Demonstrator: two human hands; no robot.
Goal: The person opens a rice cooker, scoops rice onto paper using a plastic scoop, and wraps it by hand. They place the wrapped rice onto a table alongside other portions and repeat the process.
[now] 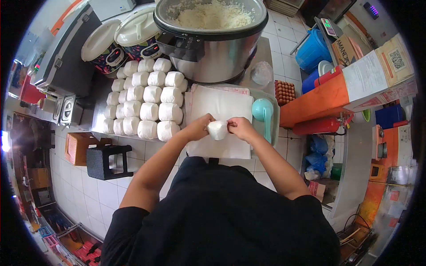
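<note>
Between my two hands is a white rice packet (217, 130), rounded at the near end. The fingers of my left hand (198, 127) are closed on its left side. My right hand (240, 128) pinches its right edge. Below lies a stack of white wrapping paper (217, 104). Just right of the stack, a turquoise rice scoop (262, 109) rests in a pale green tray (276, 116), its handle toward me. Rows of wrapped white packets (152, 94) stand on the metal table to the left, some stacked. Whether rice shows at the packet's top is too small to tell.
A large steel pot of cooked rice (213, 55) stands behind the paper. Two lidded rice cookers (140, 33) are at the back left. A clear plastic bag (262, 73) and a tray of eggs (285, 92) lie to the right. A black stool (108, 162) stands below left.
</note>
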